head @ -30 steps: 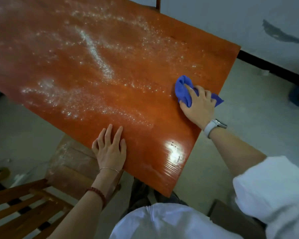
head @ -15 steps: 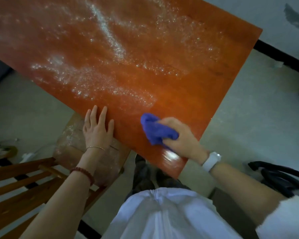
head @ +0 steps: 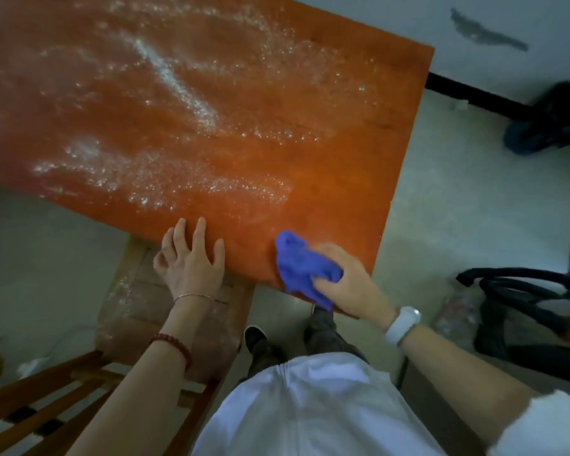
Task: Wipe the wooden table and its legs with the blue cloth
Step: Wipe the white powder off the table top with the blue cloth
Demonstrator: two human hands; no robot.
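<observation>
The orange wooden table (head: 359,133) fills the upper left of the head view, and white foamy streaks cover most of its top. My right hand (head: 346,284) grips the crumpled blue cloth (head: 301,268) and presses it on the table's near corner, at the front edge. My left hand (head: 190,258) lies flat with straight fingers on the same front edge, a little to the left of the cloth. The table's legs are hidden under the top.
A wooden chair (head: 145,324) stands under my left arm, its seat dusted white. A slatted wooden piece (head: 30,409) lies at the lower left. A black chair (head: 524,301) sits at the right, and a dark bundle (head: 553,120) lies by the wall.
My right hand has pulled the blue cloth from the table's right side back to the near corner. My left hand has stayed on the front edge.
</observation>
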